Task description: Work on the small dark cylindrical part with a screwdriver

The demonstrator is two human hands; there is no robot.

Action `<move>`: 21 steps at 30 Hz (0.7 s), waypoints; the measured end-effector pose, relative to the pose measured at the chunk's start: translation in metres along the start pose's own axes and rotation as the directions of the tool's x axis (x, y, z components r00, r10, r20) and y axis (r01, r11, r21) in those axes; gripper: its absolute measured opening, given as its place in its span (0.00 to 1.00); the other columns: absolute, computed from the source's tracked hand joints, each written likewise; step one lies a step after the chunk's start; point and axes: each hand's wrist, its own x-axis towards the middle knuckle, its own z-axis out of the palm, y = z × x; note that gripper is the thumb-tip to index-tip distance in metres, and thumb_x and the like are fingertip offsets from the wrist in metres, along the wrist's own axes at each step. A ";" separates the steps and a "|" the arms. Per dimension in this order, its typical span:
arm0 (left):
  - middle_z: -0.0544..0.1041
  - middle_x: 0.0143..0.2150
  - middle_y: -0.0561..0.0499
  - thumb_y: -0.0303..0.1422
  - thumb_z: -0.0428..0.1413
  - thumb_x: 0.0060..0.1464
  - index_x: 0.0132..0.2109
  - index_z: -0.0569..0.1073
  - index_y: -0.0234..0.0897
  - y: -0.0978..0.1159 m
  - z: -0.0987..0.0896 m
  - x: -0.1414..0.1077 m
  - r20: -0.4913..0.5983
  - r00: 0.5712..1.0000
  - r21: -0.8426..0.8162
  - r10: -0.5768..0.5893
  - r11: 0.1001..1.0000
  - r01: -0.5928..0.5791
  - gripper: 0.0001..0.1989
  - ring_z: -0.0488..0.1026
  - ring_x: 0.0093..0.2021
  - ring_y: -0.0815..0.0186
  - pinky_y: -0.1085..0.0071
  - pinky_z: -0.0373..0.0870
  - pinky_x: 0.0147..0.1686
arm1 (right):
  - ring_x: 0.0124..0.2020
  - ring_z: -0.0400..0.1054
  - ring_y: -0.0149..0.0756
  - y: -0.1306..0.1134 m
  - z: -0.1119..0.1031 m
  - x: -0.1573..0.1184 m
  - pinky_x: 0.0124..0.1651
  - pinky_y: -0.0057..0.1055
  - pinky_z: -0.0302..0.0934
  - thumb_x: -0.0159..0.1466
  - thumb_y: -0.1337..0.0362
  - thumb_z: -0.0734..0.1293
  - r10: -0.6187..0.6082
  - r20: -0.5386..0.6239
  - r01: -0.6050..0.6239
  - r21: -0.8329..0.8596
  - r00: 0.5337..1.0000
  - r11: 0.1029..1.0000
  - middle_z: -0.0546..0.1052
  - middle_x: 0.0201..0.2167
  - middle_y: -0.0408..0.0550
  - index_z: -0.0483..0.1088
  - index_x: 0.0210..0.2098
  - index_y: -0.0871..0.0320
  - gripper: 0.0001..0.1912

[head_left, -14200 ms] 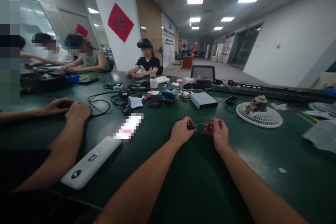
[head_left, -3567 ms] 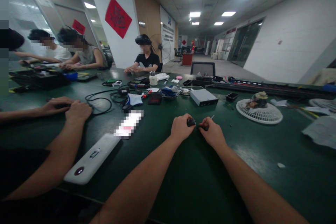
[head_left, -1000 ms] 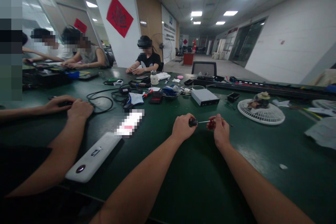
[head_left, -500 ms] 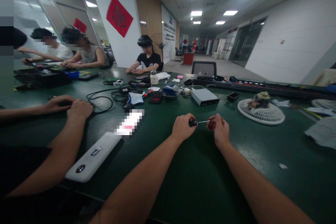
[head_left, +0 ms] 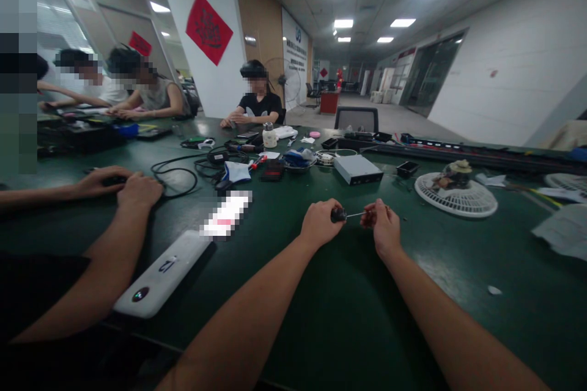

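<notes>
My left hand point(head_left: 318, 223) grips the black handle of a small screwdriver point(head_left: 338, 215) above the dark green table. Its thin metal shaft point(head_left: 356, 214) runs level to the right. My right hand point(head_left: 382, 229) pinches the far end of the shaft between its fingers, and those fingers hide the tip. Whether that hand also holds a small part there, I cannot tell. Both hands are close together, near the table's middle.
A co-worker's hands point(head_left: 138, 190) rest on a dark object to the left, beside a white power bank point(head_left: 161, 274) and black cables point(head_left: 174, 174). Ahead stand a silver drive box point(head_left: 358, 170) and a white fan guard point(head_left: 456, 195). Papers point(head_left: 564, 232) lie at right.
Over the last few seconds my hands have moved slightly apart, and the shaft has turned from pointing up and away to lying level between them. The last half second shows almost no change.
</notes>
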 end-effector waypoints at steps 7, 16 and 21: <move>0.83 0.44 0.49 0.34 0.67 0.54 0.47 0.78 0.42 0.001 -0.002 -0.001 0.000 1.000 -0.005 -0.004 1.000 0.004 0.13 0.78 0.46 0.56 0.57 0.74 0.51 | 0.21 0.71 0.33 -0.003 0.002 -0.002 0.23 0.29 0.62 0.61 0.36 0.71 -0.018 -0.004 0.019 0.020 1.000 1.000 0.79 0.25 0.46 0.75 0.35 0.58 0.29; 0.83 0.44 0.49 0.35 0.68 0.53 0.46 0.78 0.42 0.003 -0.003 0.000 0.014 1.000 0.012 -0.004 1.000 0.004 0.13 0.78 0.46 0.55 0.57 0.74 0.51 | 0.19 0.70 0.33 -0.002 0.001 -0.001 0.22 0.29 0.62 0.61 0.35 0.70 -0.005 0.024 0.005 -0.024 1.000 1.000 0.75 0.20 0.43 0.74 0.30 0.57 0.29; 0.83 0.44 0.49 0.35 0.67 0.54 0.47 0.78 0.42 0.000 -0.001 0.000 -0.030 1.000 -0.013 -0.003 1.000 0.003 0.14 0.78 0.46 0.55 0.58 0.74 0.50 | 0.19 0.71 0.34 -0.003 0.000 -0.001 0.23 0.30 0.63 0.61 0.36 0.71 0.012 0.016 -0.013 0.006 1.000 1.000 0.76 0.21 0.45 0.75 0.31 0.58 0.28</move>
